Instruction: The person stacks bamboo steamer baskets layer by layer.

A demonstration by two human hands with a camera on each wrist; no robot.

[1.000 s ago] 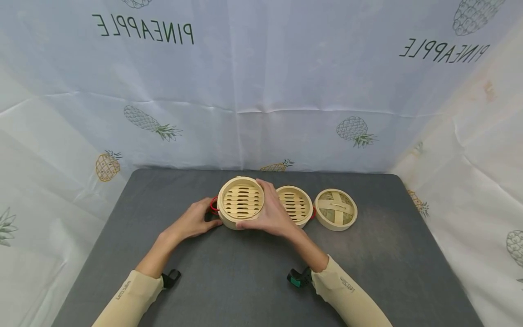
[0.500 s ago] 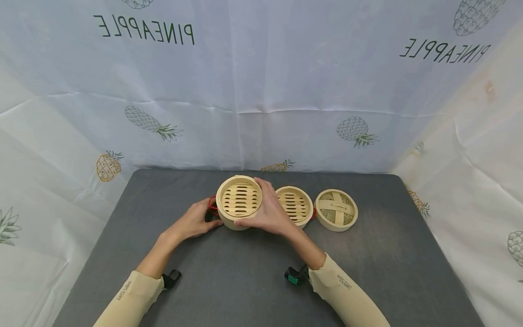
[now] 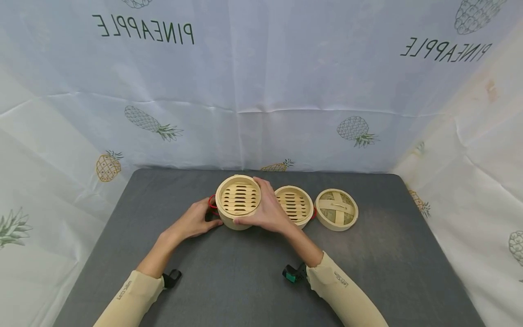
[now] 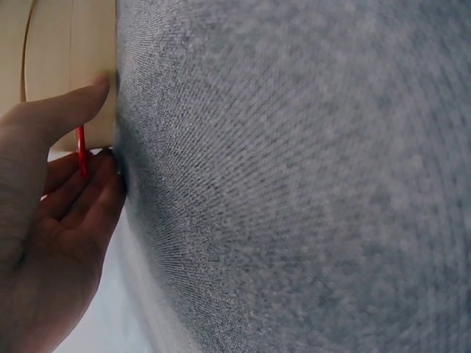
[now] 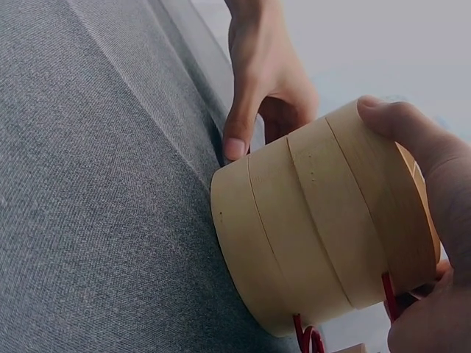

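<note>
Two round bamboo steamer baskets stand one on the other at the table's middle. My right hand (image 3: 267, 211) grips the upper basket (image 3: 238, 200) from the right, thumb on its near side and fingers round the far side; its slatted floor faces up. The lower basket (image 5: 254, 235) rests on the table, and in the right wrist view its wall meets the upper one's along a seam. My left hand (image 3: 197, 220) holds the lower basket at its left side, by a red cord loop (image 4: 81, 151); its thumb presses the wall and its other fingers are partly hidden behind it.
Just right of the stack sits another slatted steamer basket (image 3: 293, 204), partly covered by my right hand. Beside it lies a woven bamboo lid (image 3: 337, 210) with a cross band. The dark grey table (image 3: 229, 281) ends at a pineapple-print curtain (image 3: 253, 136).
My right hand and the upper basket have shifted slightly left, over the lower basket. The left hand has stayed in place.
</note>
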